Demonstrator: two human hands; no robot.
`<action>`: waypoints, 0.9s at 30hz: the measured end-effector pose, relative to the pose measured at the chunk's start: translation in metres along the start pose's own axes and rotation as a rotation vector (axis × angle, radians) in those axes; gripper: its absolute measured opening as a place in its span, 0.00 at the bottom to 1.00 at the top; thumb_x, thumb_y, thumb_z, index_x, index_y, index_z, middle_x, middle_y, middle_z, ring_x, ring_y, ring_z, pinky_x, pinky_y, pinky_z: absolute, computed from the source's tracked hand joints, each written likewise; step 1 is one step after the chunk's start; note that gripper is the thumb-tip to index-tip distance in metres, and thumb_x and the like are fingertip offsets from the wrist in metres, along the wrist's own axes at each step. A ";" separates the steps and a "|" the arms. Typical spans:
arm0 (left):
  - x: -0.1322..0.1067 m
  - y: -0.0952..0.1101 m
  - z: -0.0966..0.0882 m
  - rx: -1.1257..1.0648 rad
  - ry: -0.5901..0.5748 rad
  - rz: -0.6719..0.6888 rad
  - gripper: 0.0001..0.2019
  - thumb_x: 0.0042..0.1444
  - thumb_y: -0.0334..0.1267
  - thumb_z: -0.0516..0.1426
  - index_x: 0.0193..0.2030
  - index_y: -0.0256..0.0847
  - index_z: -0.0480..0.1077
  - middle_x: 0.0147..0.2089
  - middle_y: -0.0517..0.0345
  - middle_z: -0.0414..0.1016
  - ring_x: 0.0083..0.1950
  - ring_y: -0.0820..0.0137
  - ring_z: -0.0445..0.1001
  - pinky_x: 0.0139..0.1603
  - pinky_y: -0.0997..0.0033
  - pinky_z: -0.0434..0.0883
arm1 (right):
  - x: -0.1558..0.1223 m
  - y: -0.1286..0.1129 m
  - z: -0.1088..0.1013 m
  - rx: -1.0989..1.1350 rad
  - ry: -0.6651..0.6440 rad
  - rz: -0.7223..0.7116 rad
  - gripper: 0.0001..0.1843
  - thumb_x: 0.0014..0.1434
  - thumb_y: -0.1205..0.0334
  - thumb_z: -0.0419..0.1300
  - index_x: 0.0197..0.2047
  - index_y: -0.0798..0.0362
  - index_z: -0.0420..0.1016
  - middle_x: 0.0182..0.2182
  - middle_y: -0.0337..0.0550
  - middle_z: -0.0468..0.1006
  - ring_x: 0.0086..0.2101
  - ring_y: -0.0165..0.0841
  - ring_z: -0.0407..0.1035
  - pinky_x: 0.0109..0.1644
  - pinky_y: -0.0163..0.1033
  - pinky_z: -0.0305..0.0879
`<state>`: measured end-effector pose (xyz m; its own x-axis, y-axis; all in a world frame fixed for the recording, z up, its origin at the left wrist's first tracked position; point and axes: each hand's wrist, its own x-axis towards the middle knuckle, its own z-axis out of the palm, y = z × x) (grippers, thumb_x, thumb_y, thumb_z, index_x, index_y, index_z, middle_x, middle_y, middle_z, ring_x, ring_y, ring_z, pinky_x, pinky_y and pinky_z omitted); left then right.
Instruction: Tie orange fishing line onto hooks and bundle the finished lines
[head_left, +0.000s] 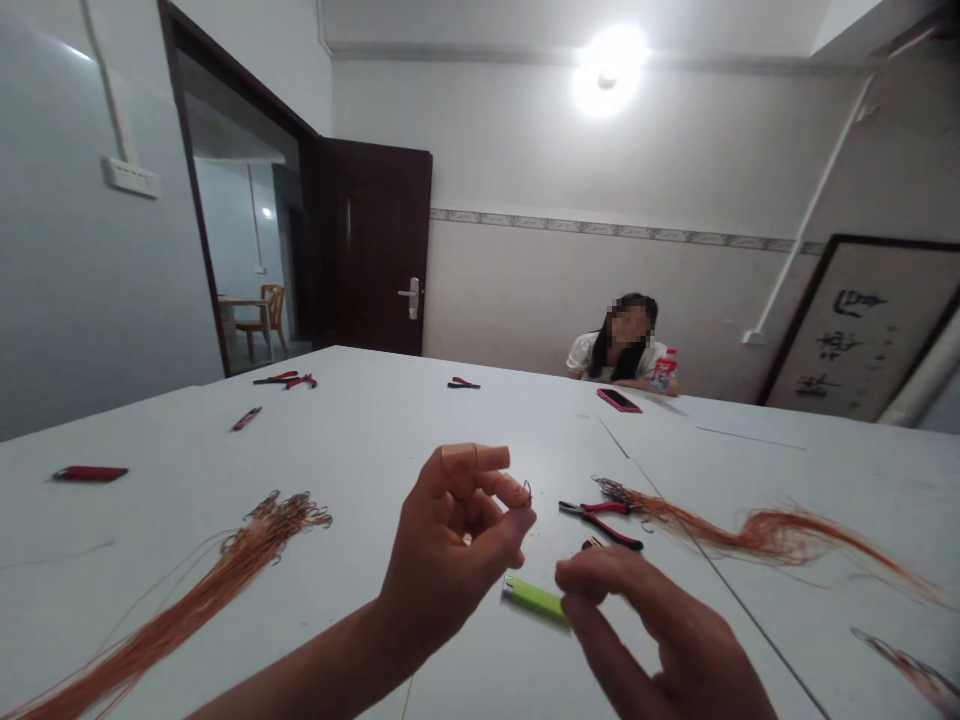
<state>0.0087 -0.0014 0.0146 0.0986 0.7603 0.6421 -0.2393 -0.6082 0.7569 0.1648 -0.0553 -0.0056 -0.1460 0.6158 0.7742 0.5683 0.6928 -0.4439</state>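
My left hand (457, 550) is raised over the white table, thumb and forefinger pinched on a small dark fishing hook (528, 490) whose bend sticks up past the fingertips. Tan covers wrap one of its raised fingers. To the right and lower, my right hand (660, 620) has thumb and forefinger close together; anything thin between them is too small to see. A green lighter (534, 598) lies below and between the hands. Just beyond the right hand are red-and-black pliers (604, 518). A small dark object (592, 543) is partly hidden behind the right fingers.
Bundles of orange line with hooks lie left (187, 605) and right (720, 530); more hooks (904, 660) sit at the lower right. Across the white table (390, 410) are a red lighter (90, 473), more pliers (465, 383), a phone (619, 401) and a bottle (664, 372) beside a seated person (581, 352).
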 end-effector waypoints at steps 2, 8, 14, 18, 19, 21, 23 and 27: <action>-0.006 -0.005 0.004 0.062 -0.061 0.064 0.19 0.49 0.23 0.58 0.44 0.50 0.64 0.31 0.66 0.71 0.21 0.79 0.68 0.18 0.80 0.71 | 0.003 0.001 -0.004 -0.030 0.116 0.061 0.08 0.56 0.67 0.57 0.40 0.47 0.70 0.34 0.38 0.78 0.33 0.31 0.75 0.31 0.30 0.73; -0.020 -0.020 0.009 0.246 -0.168 0.241 0.22 0.50 0.22 0.56 0.48 0.51 0.63 0.33 0.62 0.71 0.24 0.77 0.69 0.19 0.79 0.68 | 0.000 0.003 -0.004 0.010 0.094 0.151 0.11 0.56 0.65 0.58 0.43 0.45 0.69 0.35 0.37 0.77 0.31 0.30 0.73 0.31 0.33 0.74; -0.022 -0.024 0.010 0.258 -0.185 0.257 0.21 0.52 0.24 0.56 0.49 0.51 0.63 0.34 0.61 0.71 0.23 0.77 0.68 0.18 0.79 0.66 | 0.005 0.004 -0.003 0.044 0.090 0.057 0.06 0.58 0.70 0.55 0.36 0.50 0.70 0.31 0.36 0.75 0.32 0.28 0.70 0.35 0.33 0.69; -0.021 -0.018 0.013 0.168 -0.206 0.112 0.20 0.52 0.25 0.58 0.48 0.52 0.63 0.33 0.63 0.71 0.24 0.77 0.68 0.20 0.78 0.68 | 0.006 0.003 -0.004 -0.019 0.068 0.026 0.05 0.59 0.71 0.53 0.34 0.51 0.67 0.29 0.37 0.73 0.31 0.29 0.68 0.34 0.34 0.65; -0.021 -0.016 0.014 0.125 -0.209 0.048 0.20 0.52 0.25 0.58 0.47 0.52 0.63 0.33 0.64 0.71 0.24 0.77 0.68 0.21 0.78 0.69 | 0.006 0.004 -0.004 -0.017 0.061 0.030 0.06 0.59 0.71 0.52 0.33 0.51 0.66 0.29 0.37 0.72 0.30 0.29 0.68 0.33 0.34 0.65; -0.021 -0.013 0.016 0.020 -0.210 -0.094 0.19 0.51 0.26 0.59 0.46 0.52 0.64 0.32 0.65 0.71 0.24 0.78 0.68 0.21 0.78 0.70 | 0.005 0.005 -0.004 0.014 0.052 0.050 0.07 0.60 0.71 0.51 0.32 0.51 0.65 0.28 0.37 0.71 0.30 0.29 0.67 0.32 0.35 0.64; -0.020 -0.010 0.018 -0.088 -0.205 -0.213 0.17 0.51 0.26 0.60 0.44 0.50 0.65 0.31 0.65 0.71 0.23 0.78 0.68 0.21 0.80 0.70 | 0.005 0.005 -0.004 0.061 0.044 0.071 0.07 0.60 0.70 0.50 0.32 0.51 0.64 0.28 0.37 0.70 0.30 0.30 0.67 0.31 0.36 0.65; -0.019 -0.008 0.018 -0.207 -0.188 -0.318 0.15 0.50 0.27 0.60 0.42 0.47 0.65 0.30 0.65 0.71 0.22 0.81 0.65 0.19 0.83 0.68 | 0.007 0.005 -0.003 0.118 0.028 0.099 0.06 0.60 0.70 0.50 0.33 0.51 0.65 0.30 0.38 0.70 0.32 0.31 0.67 0.32 0.36 0.66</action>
<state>0.0260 -0.0150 -0.0016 0.3688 0.8361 0.4062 -0.3555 -0.2768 0.8927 0.1691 -0.0486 -0.0013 -0.0705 0.6736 0.7357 0.4791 0.6697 -0.5673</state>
